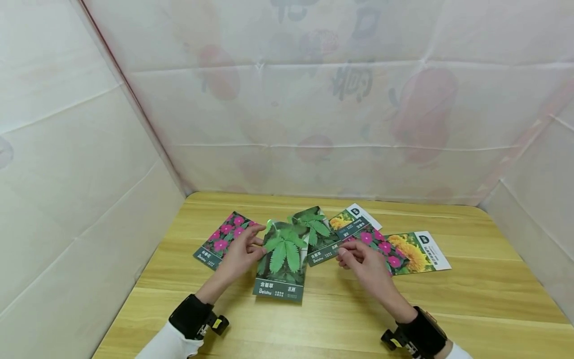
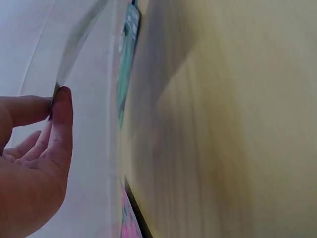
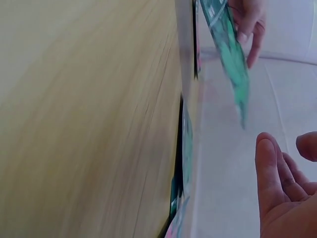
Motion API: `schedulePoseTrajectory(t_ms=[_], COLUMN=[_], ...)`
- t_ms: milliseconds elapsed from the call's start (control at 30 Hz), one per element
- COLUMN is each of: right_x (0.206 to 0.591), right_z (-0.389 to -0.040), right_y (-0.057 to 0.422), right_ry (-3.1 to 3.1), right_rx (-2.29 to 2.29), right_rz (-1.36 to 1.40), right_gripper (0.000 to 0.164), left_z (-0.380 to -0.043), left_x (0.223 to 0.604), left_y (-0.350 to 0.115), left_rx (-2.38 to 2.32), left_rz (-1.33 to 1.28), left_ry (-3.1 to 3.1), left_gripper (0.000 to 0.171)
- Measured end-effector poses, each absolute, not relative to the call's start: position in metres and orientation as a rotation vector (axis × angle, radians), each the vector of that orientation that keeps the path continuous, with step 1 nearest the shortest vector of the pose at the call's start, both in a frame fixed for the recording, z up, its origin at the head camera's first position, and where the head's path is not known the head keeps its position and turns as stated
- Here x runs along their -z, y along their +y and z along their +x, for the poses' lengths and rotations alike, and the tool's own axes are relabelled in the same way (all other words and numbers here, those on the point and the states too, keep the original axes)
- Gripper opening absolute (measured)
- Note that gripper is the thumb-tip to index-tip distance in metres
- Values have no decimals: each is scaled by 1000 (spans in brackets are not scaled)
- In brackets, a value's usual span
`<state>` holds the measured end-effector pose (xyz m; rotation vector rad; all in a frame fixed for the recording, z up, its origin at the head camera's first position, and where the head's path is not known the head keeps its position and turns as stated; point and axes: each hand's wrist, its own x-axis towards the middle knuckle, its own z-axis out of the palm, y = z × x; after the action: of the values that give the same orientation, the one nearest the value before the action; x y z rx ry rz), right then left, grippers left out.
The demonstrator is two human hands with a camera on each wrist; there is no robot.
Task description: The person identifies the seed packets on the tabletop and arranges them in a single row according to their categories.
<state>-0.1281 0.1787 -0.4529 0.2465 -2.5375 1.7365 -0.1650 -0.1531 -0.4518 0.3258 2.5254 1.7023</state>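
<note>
My left hand (image 1: 239, 257) pinches a seed packet (image 1: 281, 264) with a green leaf picture by its left edge, between thumb and fingers. In the right wrist view that packet (image 3: 230, 64) hangs tilted above the table. My right hand (image 3: 290, 191) has its thumb and forefinger apart, with nothing between them. It hovers near a second green-leaf packet (image 1: 316, 232) and overlaps a pink-flower packet (image 1: 378, 244) in the head view. Another pink-flower packet (image 1: 224, 234) lies at the left, partly hidden behind my left hand.
Two yellow-flower packets lie at the right: one (image 1: 437, 252) farther out, the other (image 1: 365, 214) behind and partly covered. The wooden table (image 1: 341, 319) is bordered by a pale fabric wall (image 1: 287, 109) at the back and sides.
</note>
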Motion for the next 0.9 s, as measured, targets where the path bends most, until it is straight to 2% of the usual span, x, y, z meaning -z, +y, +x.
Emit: schedulePoseTrajectory(t_ms=[133, 233, 400, 533, 767, 900], right_x=[494, 525, 546, 532, 461, 452], right_z=[-143, -155, -163, -157, -131, -129], right_y=[193, 204, 214, 208, 185, 182], right_ry=[-2502, -2502, -2539, -2553, -2603, -2664], right_rx=[-1652, -1635, -1604, -1551, -1609, -1599], right_rz=[340, 372, 344, 335, 253, 188], right_gripper=[34, 32, 29, 29, 22, 20], left_z=[-165, -167, -171, -173, -176, -177], left_x=[457, 459, 462, 465, 470, 467], left_y=[-161, -166, -172, -174, -171, -168], left_rx=[-1610, -1555, -1470, -1322, -983, -923], left_rz=[334, 336, 364, 402, 446, 479], left_ry=[2566, 2606, 2667, 2749, 2876, 2898], left_gripper=[57, 52, 47, 45, 45, 41])
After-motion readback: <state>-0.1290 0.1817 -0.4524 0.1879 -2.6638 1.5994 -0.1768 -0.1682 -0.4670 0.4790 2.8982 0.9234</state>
